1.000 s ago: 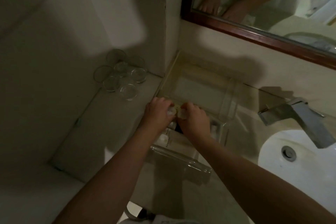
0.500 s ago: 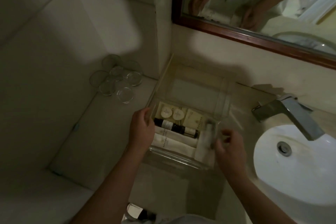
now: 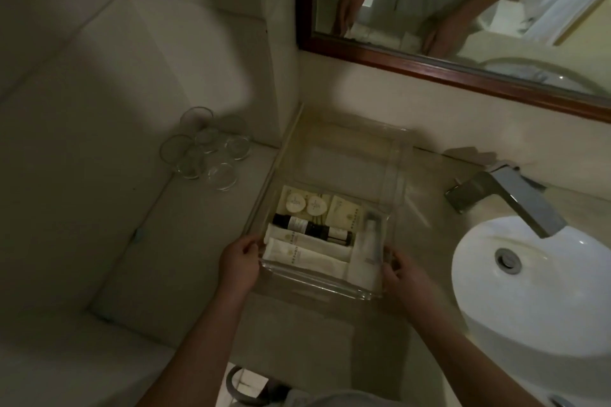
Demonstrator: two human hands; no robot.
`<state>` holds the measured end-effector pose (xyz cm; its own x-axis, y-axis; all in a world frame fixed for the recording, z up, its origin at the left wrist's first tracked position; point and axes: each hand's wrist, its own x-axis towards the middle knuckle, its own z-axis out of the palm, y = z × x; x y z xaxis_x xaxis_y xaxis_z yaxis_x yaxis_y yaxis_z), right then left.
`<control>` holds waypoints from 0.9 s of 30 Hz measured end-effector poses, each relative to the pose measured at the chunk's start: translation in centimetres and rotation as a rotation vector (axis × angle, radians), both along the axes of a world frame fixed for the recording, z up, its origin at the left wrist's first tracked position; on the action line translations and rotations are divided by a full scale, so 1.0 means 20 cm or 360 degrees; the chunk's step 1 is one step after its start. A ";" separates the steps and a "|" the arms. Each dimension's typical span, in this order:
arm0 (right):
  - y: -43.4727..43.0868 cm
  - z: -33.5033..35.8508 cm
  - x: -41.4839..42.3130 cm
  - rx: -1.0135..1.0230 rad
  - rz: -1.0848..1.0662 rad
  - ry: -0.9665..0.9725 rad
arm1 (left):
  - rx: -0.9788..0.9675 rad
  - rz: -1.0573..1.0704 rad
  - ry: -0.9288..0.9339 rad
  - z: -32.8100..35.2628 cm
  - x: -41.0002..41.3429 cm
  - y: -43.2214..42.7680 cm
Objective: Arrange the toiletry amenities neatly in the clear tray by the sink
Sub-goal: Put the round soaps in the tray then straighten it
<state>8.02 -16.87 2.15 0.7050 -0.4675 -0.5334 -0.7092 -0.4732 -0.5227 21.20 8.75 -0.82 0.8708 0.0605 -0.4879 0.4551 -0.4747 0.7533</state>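
A clear tray (image 3: 317, 286) sits on the counter left of the sink. In its near half lie two round soaps (image 3: 305, 203), a cream box (image 3: 347, 215), a dark bottle (image 3: 310, 228), two white tubes (image 3: 307, 253) laid side by side, and a pale tube (image 3: 367, 254) along the right wall. My left hand (image 3: 239, 263) grips the tray's near-left corner. The near-right corner is held by my right hand (image 3: 401, 271). The tray's far half holds nothing.
Several upturned drinking glasses (image 3: 206, 150) stand in the left corner by the wall. A white basin (image 3: 542, 294) with a chrome faucet (image 3: 509, 198) lies to the right. A wood-framed mirror (image 3: 463, 73) hangs above. A bin (image 3: 246, 385) shows below the counter edge.
Both hands left the soaps in the tray's middle, spread apart and came down to the tray's near corners. The amenities now lie uncovered.
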 end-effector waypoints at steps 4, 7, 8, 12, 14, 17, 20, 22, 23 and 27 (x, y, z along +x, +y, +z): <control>0.02 0.01 -0.01 0.0066 -0.0023 -0.0109 | -0.0088 0.0089 -0.0007 0.03 -0.03 -0.01; 0.02 0.03 0.01 0.0111 -0.0048 -0.0141 | -0.0105 0.0141 -0.0039 0.04 -0.04 -0.03; 0.01 0.03 0.02 0.0111 -0.0042 -0.0147 | -0.0104 0.0149 -0.0032 0.06 -0.04 -0.03; -0.02 0.02 0.07 0.0102 -0.0068 -0.0184 | -0.0102 0.0153 -0.0005 0.07 -0.01 -0.05; -0.03 0.01 0.08 0.0094 -0.0087 -0.0208 | -0.0102 0.0134 -0.0015 0.08 0.00 -0.06; -0.04 0.00 0.11 0.0075 -0.0103 -0.0227 | -0.0116 0.0118 -0.0002 0.09 0.03 -0.09; -0.06 0.00 0.14 0.0056 -0.0107 -0.0246 | -0.0126 0.0109 -0.0010 0.08 0.06 -0.10; -0.07 -0.01 0.16 0.0028 -0.0114 -0.0262 | -0.0138 0.0111 -0.0004 0.08 0.08 -0.12; -0.08 -0.02 0.16 0.0010 -0.0122 -0.0275 | -0.0142 0.0104 -0.0006 0.08 0.09 -0.13; -0.09 -0.02 0.19 0.0027 -0.0148 -0.0295 | -0.0159 0.0099 0.0010 0.09 0.14 -0.16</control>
